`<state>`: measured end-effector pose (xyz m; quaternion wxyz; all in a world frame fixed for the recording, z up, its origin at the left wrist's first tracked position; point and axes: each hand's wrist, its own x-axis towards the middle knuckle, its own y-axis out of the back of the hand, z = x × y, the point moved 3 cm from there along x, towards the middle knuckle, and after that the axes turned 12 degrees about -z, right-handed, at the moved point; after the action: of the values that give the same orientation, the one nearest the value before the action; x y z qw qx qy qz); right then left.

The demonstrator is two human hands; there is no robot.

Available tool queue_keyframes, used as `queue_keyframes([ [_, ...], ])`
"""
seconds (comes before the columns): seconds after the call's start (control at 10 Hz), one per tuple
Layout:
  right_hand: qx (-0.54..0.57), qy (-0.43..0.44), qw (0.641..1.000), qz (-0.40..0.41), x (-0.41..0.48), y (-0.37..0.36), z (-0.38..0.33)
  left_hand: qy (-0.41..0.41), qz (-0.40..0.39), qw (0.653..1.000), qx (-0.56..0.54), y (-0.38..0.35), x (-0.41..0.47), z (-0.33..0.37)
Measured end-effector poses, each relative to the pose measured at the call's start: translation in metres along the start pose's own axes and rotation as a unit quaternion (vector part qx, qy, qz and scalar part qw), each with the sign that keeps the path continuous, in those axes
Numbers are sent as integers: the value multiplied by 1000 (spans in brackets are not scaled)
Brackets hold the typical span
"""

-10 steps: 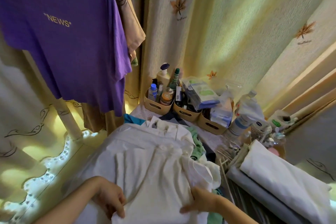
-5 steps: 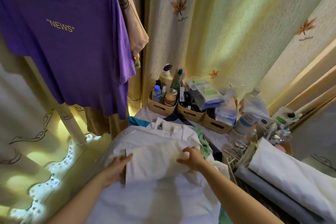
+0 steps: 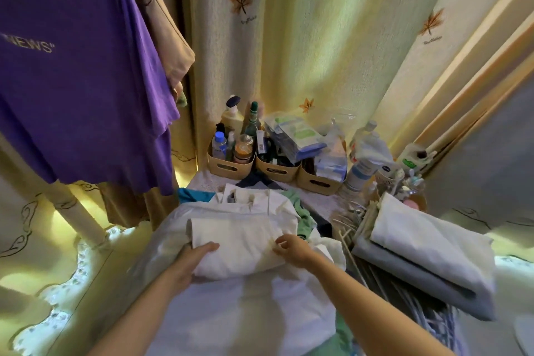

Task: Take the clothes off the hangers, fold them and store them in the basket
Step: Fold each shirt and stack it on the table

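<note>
Pale yellow curtains (image 3: pixel 318 37) of ribbed weave, stitched with brown leaves, close off the whole corner. What lies behind them cannot be seen. A soft purple T-shirt (image 3: pixel 81 95) hangs at the left, its collar and near sleeve cut off by the frame, and it covers most of a tan garment (image 3: pixel 170 37) behind it.

The surface below is buried under heaped clothes, so I cannot tell what it is. On the heap lies the white garment (image 3: pixel 239 240), a crumpled cotton piece folded into a thick oblong. To its right are smooth folded white and grey cloths (image 3: pixel 427 248) and a blurred tangle of thin hangers (image 3: pixel 375 277). Three tan plastic bins (image 3: pixel 231 166) with slot handles stand behind, crowded with bottles.

The left hand (image 3: pixel 190 261) lies on the fold's left end, grip spread, thumb hidden. The right hand (image 3: pixel 294 248) pinches the fold's right end.
</note>
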<state>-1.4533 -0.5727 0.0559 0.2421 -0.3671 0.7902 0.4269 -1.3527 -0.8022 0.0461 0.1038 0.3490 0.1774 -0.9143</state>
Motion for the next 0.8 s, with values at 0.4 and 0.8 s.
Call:
queue_keyframes([
  [0.4,563,151,813,4,-122,64,47,-108,-336,934,-52,-192,-52,112],
  [0.8,232,-70,873,424,-217,218,221,-155,-278,863,393,-350,23,52],
])
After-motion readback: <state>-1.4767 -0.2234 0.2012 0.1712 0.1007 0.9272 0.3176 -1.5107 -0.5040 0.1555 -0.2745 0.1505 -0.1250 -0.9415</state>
